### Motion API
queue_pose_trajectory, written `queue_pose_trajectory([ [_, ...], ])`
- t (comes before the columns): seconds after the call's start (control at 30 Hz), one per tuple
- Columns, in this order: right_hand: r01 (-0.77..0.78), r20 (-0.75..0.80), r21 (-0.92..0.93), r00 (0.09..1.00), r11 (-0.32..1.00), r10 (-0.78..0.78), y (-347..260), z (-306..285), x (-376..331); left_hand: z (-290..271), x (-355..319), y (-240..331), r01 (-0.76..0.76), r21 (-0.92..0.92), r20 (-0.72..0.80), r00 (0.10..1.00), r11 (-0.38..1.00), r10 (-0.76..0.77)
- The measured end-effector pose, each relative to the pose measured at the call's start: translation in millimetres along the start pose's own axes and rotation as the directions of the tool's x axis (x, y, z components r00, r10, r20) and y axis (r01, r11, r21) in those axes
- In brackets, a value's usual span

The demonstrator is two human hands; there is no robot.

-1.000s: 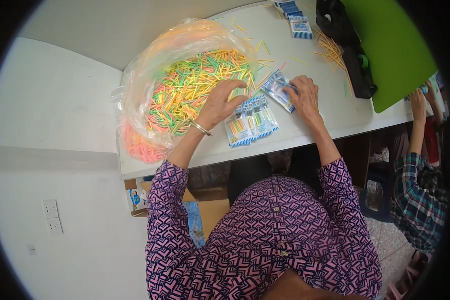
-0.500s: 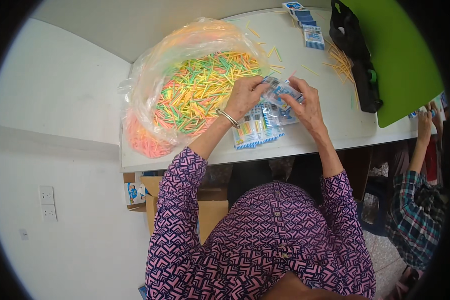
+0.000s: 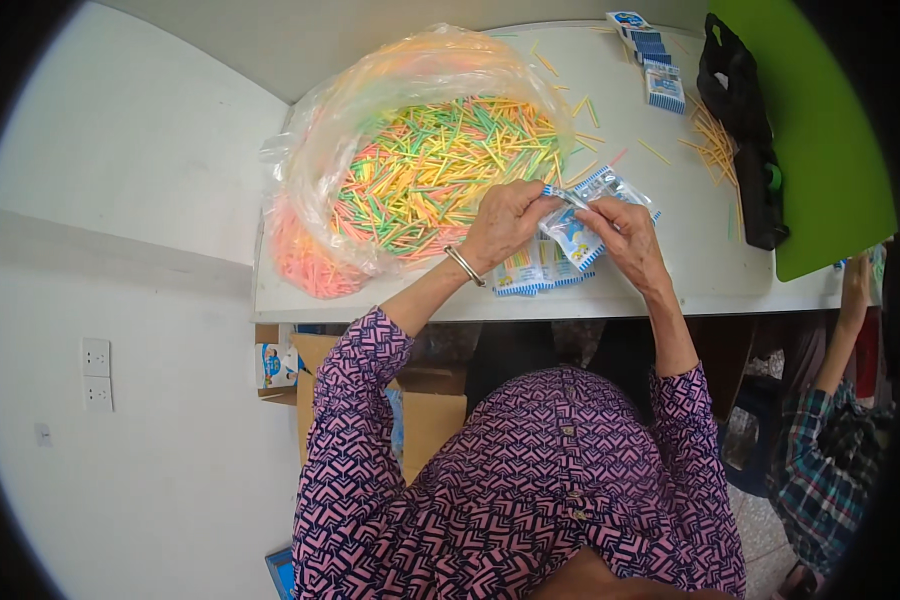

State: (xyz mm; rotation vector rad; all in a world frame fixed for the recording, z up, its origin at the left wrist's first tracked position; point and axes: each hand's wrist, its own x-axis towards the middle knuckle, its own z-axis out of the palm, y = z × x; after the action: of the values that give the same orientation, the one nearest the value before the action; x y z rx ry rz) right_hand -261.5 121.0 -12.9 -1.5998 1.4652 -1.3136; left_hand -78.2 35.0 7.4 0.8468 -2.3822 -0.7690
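Observation:
Between my two hands is a small blue-and-white plastic packet (image 3: 567, 197), pinched at its upper edge. My left hand (image 3: 510, 222) grips its left side with thumb and fingers, and my right hand (image 3: 625, 238) closes on the right side. Under and beside them lie more blue-and-white packets (image 3: 542, 272), some with coloured sticks showing through clear film. To the left of my left hand stands a big clear plastic bag (image 3: 315, 150), its mouth spread wide around a heap of thin yellow, green, orange and pink sticks (image 3: 440, 165).
Stacked packets (image 3: 662, 85) stand at the table's far right. Loose orange sticks (image 3: 712, 145) lie against a black holder (image 3: 760, 190) beside a green panel (image 3: 835, 130). Another person's arm (image 3: 848, 310) reaches in at the right. A cardboard box (image 3: 435, 420) sits below the table edge.
My hands have drawn closer together on the packet, which is now folded or bunched at the upper edge. The whole view has shifted slightly.

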Motion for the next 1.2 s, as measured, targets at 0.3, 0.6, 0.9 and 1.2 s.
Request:
queue_pose_trajectory([
  [0.3,-0.047,-0.122,0.076,0.991,0.996,0.056,2,-13,1,-85,21,-101,-0.216,0.839,0.166,0.976,0.5,0.143],
  [0.6,-0.074,-0.152,0.111,0.984,0.991,0.091,10,-16,-5,-58,50,-123,-0.221,0.857,0.254,0.967,0.466,-0.008],
  [0.9,-0.078,-0.168,0.169,0.98,0.983,0.106,17,-16,-8,-51,39,-135,-0.138,0.877,0.092,0.988,0.46,0.12],
  [1.2,-0.088,-0.171,0.363,0.972,0.927,0.16,7,5,21,-93,46,-110,0.152,-0.048,-0.066,0.986,0.987,-0.155],
])
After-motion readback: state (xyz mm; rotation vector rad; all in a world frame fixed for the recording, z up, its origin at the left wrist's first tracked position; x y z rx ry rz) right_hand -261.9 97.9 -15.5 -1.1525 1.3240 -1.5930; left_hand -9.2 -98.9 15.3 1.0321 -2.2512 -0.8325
